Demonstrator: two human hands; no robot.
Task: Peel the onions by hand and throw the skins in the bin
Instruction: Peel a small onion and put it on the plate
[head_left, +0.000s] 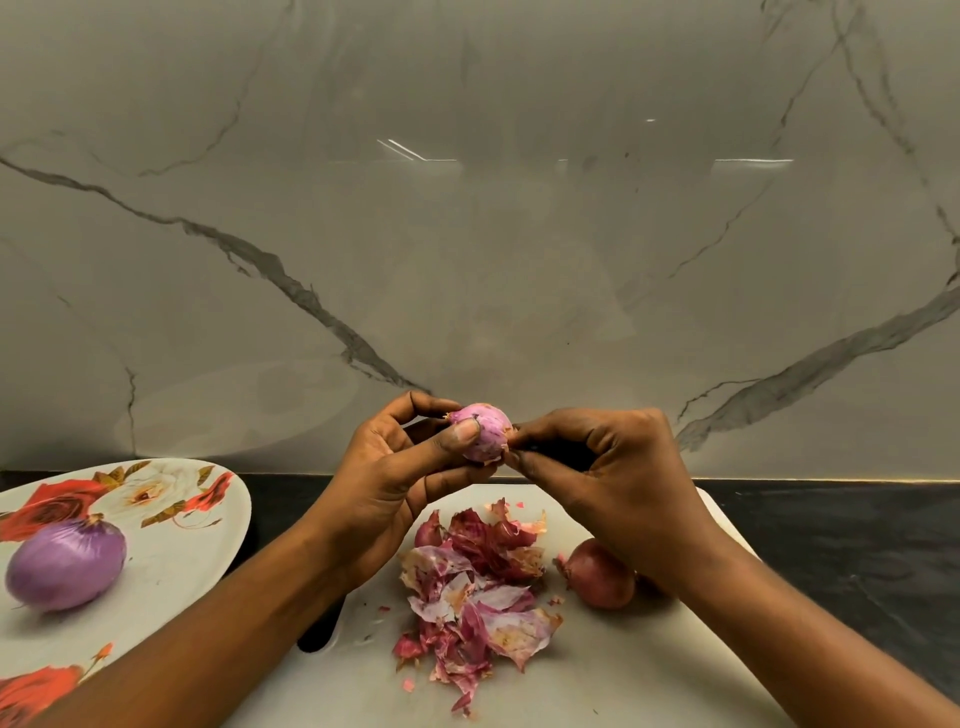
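Head view, far left: a pale oval plate (171, 525) printed with red and cream roses lies on the dark tabletop (857, 545), its left part cut off by the frame edge. On it rests a peeled onion (65, 564), smooth and purple, lying on its side with a short dry stub at its upper end. Right of the plate a strip of bare tabletop shows, then the white cutting board (623, 675) begins. The person's left forearm crosses the plate's lower rim and the board's left edge. The left hand (384, 483) is raised above the board, palm turned toward the camera. It grips a small onion (483, 434): the thumb lies across the near face, the index finger curls over the top, and the other fingers cup it from below. This small onion is pinkish purple with bits of dry skin at its ends, and it is held in the air above the board's far edge. The right hand (608, 467) meets it from the right, fingers curled, thumb and fingertips pinching the onion's right end. Below the hands a loose heap of skins (478, 587), dark red and pale purple, lies in the middle of the board, with small flakes scattered round it. Just right of the heap an unpeeled onion (597, 574), reddish brown, sits on the board, partly under the right wrist. Behind everything stands a glossy grey marble wall (467, 208) with dark veins.
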